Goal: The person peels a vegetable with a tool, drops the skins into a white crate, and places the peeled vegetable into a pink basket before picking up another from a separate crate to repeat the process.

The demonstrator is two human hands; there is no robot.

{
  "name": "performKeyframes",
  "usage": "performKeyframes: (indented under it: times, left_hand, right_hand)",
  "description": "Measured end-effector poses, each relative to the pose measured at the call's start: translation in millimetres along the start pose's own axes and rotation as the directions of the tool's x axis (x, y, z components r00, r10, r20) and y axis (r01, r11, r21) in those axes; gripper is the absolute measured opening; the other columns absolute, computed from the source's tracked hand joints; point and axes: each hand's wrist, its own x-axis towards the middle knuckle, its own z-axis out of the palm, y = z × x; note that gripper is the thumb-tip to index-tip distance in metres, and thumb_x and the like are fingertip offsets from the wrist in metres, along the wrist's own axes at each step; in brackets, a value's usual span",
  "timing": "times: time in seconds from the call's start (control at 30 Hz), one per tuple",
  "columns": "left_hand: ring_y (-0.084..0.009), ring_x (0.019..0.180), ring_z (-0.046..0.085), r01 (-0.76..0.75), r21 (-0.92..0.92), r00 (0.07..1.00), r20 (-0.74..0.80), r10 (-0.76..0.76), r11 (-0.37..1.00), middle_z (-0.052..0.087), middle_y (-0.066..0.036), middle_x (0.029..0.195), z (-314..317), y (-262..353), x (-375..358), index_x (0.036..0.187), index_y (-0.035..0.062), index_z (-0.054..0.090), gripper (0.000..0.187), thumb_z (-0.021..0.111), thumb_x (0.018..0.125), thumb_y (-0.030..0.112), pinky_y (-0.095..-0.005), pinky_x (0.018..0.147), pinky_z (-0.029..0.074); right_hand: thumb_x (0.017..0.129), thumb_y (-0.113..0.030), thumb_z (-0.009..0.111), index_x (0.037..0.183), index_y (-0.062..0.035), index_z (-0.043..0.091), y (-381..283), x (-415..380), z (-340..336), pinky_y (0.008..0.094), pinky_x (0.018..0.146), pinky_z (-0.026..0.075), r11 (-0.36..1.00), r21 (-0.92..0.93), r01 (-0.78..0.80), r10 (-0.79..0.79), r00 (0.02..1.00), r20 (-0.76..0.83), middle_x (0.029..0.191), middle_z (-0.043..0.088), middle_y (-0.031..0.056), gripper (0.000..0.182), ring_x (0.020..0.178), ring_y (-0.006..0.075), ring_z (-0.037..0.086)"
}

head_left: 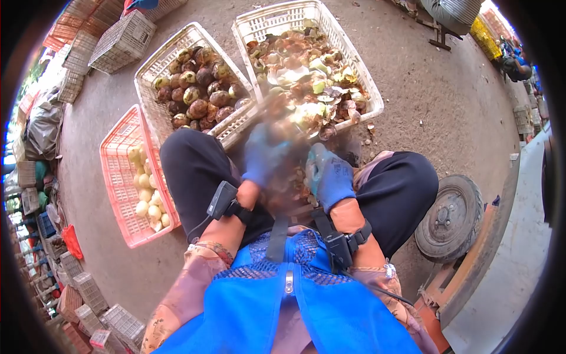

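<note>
My left hand (265, 154), in a blue glove, is smeared by motion between my knees, near the inner edge of the white crates. Its fingers and anything in them cannot be made out. Beside it, my right hand (328, 174) is closed in a blue glove with a greyish palm; what it grips is hidden. Just ahead stands a white crate (361, 66) of green, brown and pale peelings (321, 76). To its left, another white crate (143, 88) holds dark brown and green round produce (197, 88). A pink-red crate (112, 177) contains pale, smooth round pieces (146, 186).
A wheel (449, 218) and a grey metal panel (501, 253) stand close on my right. Stacked crates (122, 41) and a grey plastic sheet (44, 127) line the left side. The floor (448, 112) is bare concrete with scraps near the peelings crate.
</note>
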Motion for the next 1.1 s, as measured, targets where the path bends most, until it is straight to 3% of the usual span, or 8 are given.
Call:
performKeyframes:
  times: [0.13, 0.23, 0.3, 0.43, 0.63, 0.83, 1.0, 1.1]
  left_hand:
    - [-0.0149, 0.068, 0.052, -0.075, 0.07, 0.996, -0.04, 0.078, 0.995, 0.057, -0.009, 0.072, 5, -4, -1, 0.083, 0.0026, 0.058, 0.029, 0.074, 0.072, 0.024, -0.0323, 0.063, 0.047]
    - [-0.0151, 0.067, 0.053, -0.115, 0.051, 0.993, -0.034, 0.116, 0.992, 0.058, -0.01, 0.072, 2, 4, -1, 0.083, 0.0028, 0.058, 0.03, 0.074, 0.072, 0.025, -0.0325, 0.063, 0.046]
    - [-0.0159, 0.067, 0.054, -0.027, 0.023, 1.0, 0.002, 0.027, 0.999, 0.059, -0.01, 0.072, 1, 9, -1, 0.084, 0.0026, 0.058, 0.029, 0.073, 0.072, 0.025, -0.0332, 0.062, 0.047]
    - [-0.0175, 0.066, 0.055, -0.005, -0.04, 1.0, 0.001, 0.005, 0.999, 0.059, -0.011, 0.071, 5, 4, 1, 0.083, 0.0022, 0.058, 0.03, 0.072, 0.073, 0.027, -0.0343, 0.062, 0.047]
    - [-0.0174, 0.064, 0.055, -0.01, 0.028, 0.999, -0.04, 0.011, 1.0, 0.059, -0.01, 0.07, 2, 16, 0, 0.081, 0.002, 0.058, 0.029, 0.072, 0.074, 0.027, -0.034, 0.061, 0.047]
    - [-0.0158, 0.064, 0.054, 0.076, -0.014, 0.996, -0.041, -0.077, 0.997, 0.059, -0.01, 0.068, 11, 1, 5, 0.079, 0.002, 0.058, 0.031, 0.073, 0.074, 0.028, -0.0334, 0.059, 0.045]
    - [-0.0156, 0.063, 0.054, -0.061, 0.023, 0.994, -0.088, 0.063, 0.998, 0.06, -0.01, 0.07, 12, -8, 6, 0.082, 0.0021, 0.06, 0.032, 0.074, 0.073, 0.029, -0.0334, 0.059, 0.046]
    - [-0.0172, 0.063, 0.053, -0.041, 0.016, 0.997, -0.066, 0.042, 0.999, 0.06, -0.01, 0.071, 12, -5, 5, 0.083, 0.0021, 0.06, 0.033, 0.075, 0.072, 0.03, -0.0341, 0.059, 0.046]
  right_hand:
    - [0.088, -0.019, 0.057, 0.095, -0.0083, 0.053, 5, 8, 22, 0.0474, 0.063, 0.05, 0.991, -0.131, 0.035, -0.024, 0.996, 0.088, 0.084, 0.065, 0.0188, 0.013, 0.076, 0.0402, 0.064]
    - [0.089, -0.022, 0.058, 0.099, -0.0096, 0.052, -9, 8, 21, 0.0466, 0.063, 0.053, 0.956, -0.286, -0.07, 0.125, 0.976, 0.179, 0.088, 0.067, 0.0162, 0.017, 0.078, 0.0359, 0.068]
    - [0.09, -0.022, 0.057, 0.101, -0.0108, 0.051, -15, 6, 16, 0.0469, 0.063, 0.054, 0.91, -0.399, -0.113, 0.188, 0.97, 0.153, 0.089, 0.068, 0.0144, 0.017, 0.08, 0.0333, 0.07]
    - [0.09, -0.023, 0.057, 0.1, -0.0108, 0.051, -4, 8, 21, 0.0471, 0.062, 0.054, 0.921, -0.383, -0.067, 0.149, 0.971, 0.19, 0.088, 0.068, 0.0143, 0.017, 0.078, 0.0334, 0.07]
    - [0.09, -0.024, 0.058, 0.101, -0.0106, 0.05, -6, 8, 20, 0.047, 0.062, 0.054, 0.917, -0.394, -0.061, 0.143, 0.972, 0.184, 0.088, 0.068, 0.0143, 0.019, 0.078, 0.0332, 0.07]
    - [0.089, -0.022, 0.058, 0.101, -0.0101, 0.051, -5, 10, 26, 0.0473, 0.063, 0.054, 0.926, -0.374, -0.055, 0.129, 0.976, 0.175, 0.089, 0.068, 0.0147, 0.019, 0.079, 0.0337, 0.07]
    - [0.088, -0.022, 0.059, 0.102, -0.0096, 0.051, 0, 18, 28, 0.0478, 0.064, 0.054, 0.937, -0.335, -0.101, 0.175, 0.964, 0.199, 0.091, 0.069, 0.0153, 0.02, 0.082, 0.0331, 0.07]
    - [0.088, -0.021, 0.059, 0.102, -0.0086, 0.053, -2, 22, 21, 0.0473, 0.067, 0.054, 0.94, -0.299, -0.165, 0.234, 0.948, 0.215, 0.09, 0.068, 0.0169, 0.02, 0.083, 0.0363, 0.069]
